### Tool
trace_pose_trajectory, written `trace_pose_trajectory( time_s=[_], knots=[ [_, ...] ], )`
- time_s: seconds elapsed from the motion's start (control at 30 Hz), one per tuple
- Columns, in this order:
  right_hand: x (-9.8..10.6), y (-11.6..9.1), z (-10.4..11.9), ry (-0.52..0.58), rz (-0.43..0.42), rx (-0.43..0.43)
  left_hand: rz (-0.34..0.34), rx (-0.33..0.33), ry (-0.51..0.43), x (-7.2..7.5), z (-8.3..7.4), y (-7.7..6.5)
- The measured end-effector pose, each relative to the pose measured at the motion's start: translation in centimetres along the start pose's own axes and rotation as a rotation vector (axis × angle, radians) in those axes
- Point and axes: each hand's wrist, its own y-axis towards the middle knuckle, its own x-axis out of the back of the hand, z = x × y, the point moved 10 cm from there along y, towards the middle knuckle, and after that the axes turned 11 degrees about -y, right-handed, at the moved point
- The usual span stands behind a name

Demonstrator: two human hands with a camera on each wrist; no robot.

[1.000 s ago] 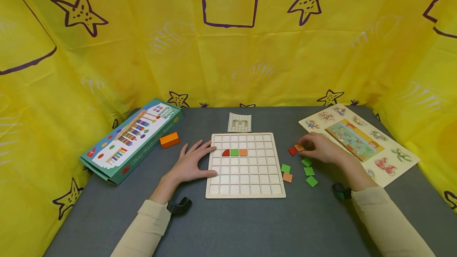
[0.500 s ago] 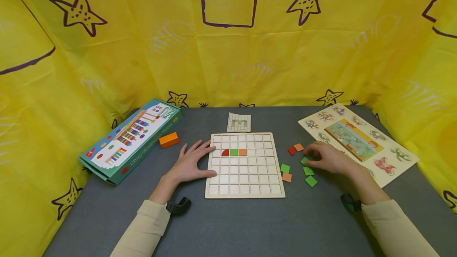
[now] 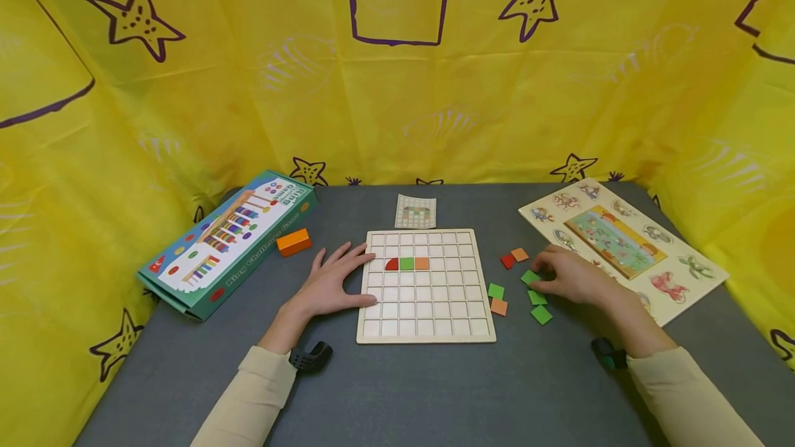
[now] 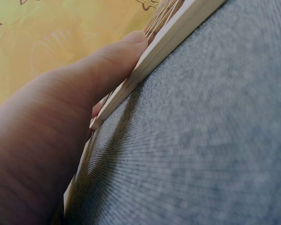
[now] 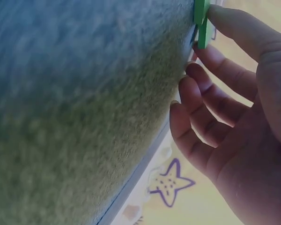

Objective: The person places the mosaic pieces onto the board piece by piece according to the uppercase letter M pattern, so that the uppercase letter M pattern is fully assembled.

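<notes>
One green tile (image 3: 530, 277) points cornerwise left.

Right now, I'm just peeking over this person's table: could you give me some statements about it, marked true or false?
1. On the gridded board, the green piece lies between a red piece and an orange piece. True.
2. The picture board lies left of the gridded board. False: it lies to the right.
3. The right hand's grip is at a green tile. True.
4. The orange block sits on top of the box. False: it lies beside it.
</notes>
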Motion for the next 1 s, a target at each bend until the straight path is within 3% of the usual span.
trace_pose_trajectory(
  time_s=[0.6,1.0],
  knots=[
    [0.1,0.7,0.2,-0.058,0.005,0.012,0.006,0.004,-0.001,0.1,-0.3,0.1],
    [1.6,3.5,3.2,-0.048,-0.058,0.074,0.007,-0.001,-0.003,0.0,-0.2,0.0]
  ],
)
